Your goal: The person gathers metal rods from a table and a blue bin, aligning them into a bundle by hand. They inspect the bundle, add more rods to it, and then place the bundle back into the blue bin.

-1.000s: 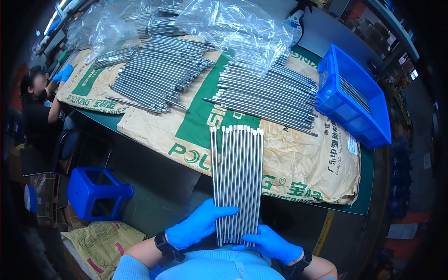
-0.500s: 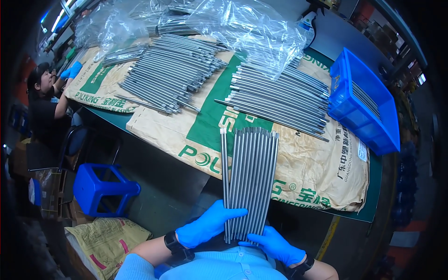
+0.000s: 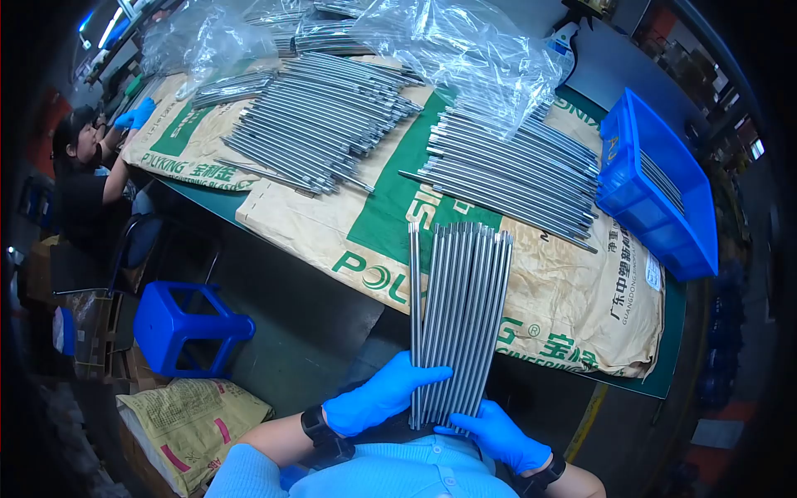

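Note:
A fan of slim metal rods [image 3: 465,307] stands nearly upright in front of my body, several side by side with one slightly apart at the left. Gloved in blue, my left hand [image 3: 383,393] wraps the lower left of the bundle, its thumb lying across the rods. Low on the right, my right hand [image 3: 500,433] grips the rods near their bottom ends; some of its fingers are hidden behind them. Beyond the held bundle, a pile of similar rods [image 3: 515,170] lies on the paper-covered table, and a larger pile [image 3: 320,120] lies farther left.
Printed brown paper sacks [image 3: 290,224] cover the table. A blue bin [image 3: 643,207] with rods inside stands at the right. Clear plastic bags [image 3: 465,50] and a spray bottle [image 3: 563,41] are at the back. A co-worker [image 3: 91,166] sits at the left, near a blue stool [image 3: 187,324].
My view has shifted slightly, so the scene sits a little to the right or lower. The leftmost rod now stands farther from the others at the top. Both hands keep their hold.

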The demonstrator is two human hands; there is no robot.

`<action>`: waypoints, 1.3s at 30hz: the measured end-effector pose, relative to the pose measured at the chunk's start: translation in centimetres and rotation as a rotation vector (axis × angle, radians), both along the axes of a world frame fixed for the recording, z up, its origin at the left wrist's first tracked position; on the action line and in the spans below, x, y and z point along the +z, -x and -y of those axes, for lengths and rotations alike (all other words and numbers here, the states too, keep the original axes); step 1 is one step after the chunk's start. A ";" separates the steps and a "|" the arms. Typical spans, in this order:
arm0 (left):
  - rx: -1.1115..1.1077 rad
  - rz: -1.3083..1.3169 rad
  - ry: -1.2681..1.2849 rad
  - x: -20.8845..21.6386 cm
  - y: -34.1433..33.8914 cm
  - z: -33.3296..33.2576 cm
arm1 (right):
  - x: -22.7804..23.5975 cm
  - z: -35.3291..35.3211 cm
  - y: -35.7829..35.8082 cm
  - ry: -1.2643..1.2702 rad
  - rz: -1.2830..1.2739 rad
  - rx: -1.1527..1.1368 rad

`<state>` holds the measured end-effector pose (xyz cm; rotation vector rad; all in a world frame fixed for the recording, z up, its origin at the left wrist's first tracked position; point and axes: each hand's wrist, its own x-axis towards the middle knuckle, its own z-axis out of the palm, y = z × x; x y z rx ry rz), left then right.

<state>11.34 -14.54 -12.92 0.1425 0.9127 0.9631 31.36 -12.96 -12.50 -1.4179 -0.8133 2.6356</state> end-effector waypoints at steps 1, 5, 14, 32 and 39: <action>0.005 0.017 0.004 0.0 0.0 0.0 | 0.0 0.0 -0.1 -0.009 0.002 0.008; 0.014 0.053 0.009 -0.1 0.0 0.0 | 0.1 0.1 -0.1 -0.020 0.008 0.017; -0.009 0.123 -0.003 -0.4 0.2 0.0 | -0.4 0.1 -0.7 -0.065 0.032 0.094; 0.003 0.134 0.087 2.5 -0.2 -0.6 | -0.5 -0.4 0.7 0.477 -0.395 -0.154; -0.034 0.150 0.075 3.0 -0.2 -2.6 | 1.2 -2.7 1.4 0.512 -0.523 -0.085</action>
